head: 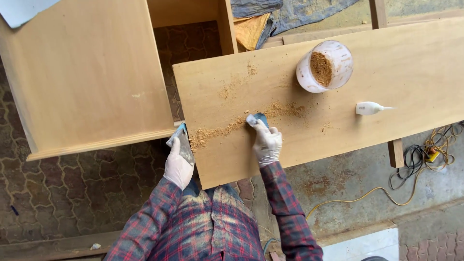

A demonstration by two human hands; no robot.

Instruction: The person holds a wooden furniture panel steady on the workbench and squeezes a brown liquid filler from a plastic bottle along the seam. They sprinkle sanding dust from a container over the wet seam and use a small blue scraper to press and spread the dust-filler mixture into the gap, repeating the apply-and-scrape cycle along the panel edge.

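Our right hand (pixel 267 143), gloved white, pinches a small blue-grey scraper (pixel 256 118) against the plywood board (pixel 411 72), in a trail of sawdust (pixel 227 128). Our left hand (pixel 178 166) grasps a flat grey scraper (pixel 182 144) at the board's left edge. A white tub (pixel 325 66) of sawdust and a small glue bottle (pixel 369 108) sit well apart, farther right.
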